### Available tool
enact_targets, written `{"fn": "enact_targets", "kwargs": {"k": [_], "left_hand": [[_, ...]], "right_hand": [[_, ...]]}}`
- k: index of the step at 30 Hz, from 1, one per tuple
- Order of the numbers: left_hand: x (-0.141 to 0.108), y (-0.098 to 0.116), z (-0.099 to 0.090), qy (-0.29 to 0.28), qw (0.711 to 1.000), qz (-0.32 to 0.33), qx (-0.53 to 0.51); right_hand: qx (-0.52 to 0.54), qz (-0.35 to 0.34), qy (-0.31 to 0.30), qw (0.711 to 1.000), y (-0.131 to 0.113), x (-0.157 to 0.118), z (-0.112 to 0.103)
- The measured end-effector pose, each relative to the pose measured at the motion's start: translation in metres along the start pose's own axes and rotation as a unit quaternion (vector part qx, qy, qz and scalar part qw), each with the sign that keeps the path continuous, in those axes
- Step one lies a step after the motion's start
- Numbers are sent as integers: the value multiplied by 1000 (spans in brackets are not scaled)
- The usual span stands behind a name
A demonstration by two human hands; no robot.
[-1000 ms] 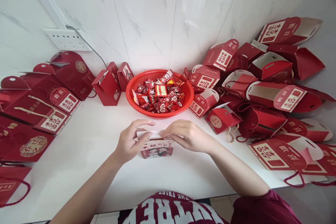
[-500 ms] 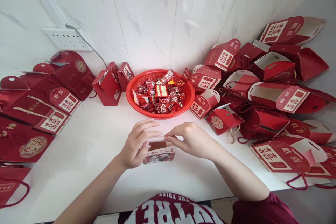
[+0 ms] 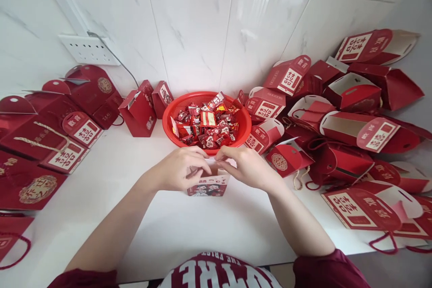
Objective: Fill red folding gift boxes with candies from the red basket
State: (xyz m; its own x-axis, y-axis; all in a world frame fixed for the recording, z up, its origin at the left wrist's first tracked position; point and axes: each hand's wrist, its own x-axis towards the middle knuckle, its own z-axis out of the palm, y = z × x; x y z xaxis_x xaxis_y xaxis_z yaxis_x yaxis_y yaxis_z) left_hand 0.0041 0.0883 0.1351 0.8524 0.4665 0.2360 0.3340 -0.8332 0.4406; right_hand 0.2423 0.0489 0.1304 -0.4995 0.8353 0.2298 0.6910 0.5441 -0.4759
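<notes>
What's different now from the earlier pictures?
The little box moved slightly right and closer to the red basket, and its top is open wider than at first. The left hand moved forward, fingers now at the opening. The right hand stayed by the box's top; the basket stayed put.

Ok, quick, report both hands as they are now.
Left hand: fingers curled at the left of the small open box; can't tell whether they grip it.
Right hand: fingertips drawn together at its top right; grip unclear.
</notes>
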Motion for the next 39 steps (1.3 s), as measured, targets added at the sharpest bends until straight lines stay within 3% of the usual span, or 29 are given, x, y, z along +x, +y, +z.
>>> {"fn": "enact_targets", "kwargs": {"k": [4,12,19,23,26,29,33,36,39], "left_hand": [[0,7,-10,-54,998,-28,-25],[-4,6,-20,-78,994,-78,6],[-7,4,-23,-66,990,-121,13],[-8,5,-19,-70,986,-151,26],[-8,5,-17,-73,984,-161,19],[-7,7,-17,-61,986,-155,8],[-6,9,-16,-48,986,-160,6],[-6,10,-15,-48,985,-163,11],[-7,11,-15,-57,984,-167,10]], "right_hand": [[39,-105,-38,993,1,2,-9],[95,-116,-130,980,13,9,-9],[102,-82,-166,977,28,7,-19],[117,-66,-136,982,27,6,-22],[121,-38,-52,991,36,13,-28],[46,77,-5,996,58,33,-34],[-65,192,-146,968,94,86,-35],[-102,229,-166,954,113,127,-22],[-107,240,-195,945,122,150,-4]]}}
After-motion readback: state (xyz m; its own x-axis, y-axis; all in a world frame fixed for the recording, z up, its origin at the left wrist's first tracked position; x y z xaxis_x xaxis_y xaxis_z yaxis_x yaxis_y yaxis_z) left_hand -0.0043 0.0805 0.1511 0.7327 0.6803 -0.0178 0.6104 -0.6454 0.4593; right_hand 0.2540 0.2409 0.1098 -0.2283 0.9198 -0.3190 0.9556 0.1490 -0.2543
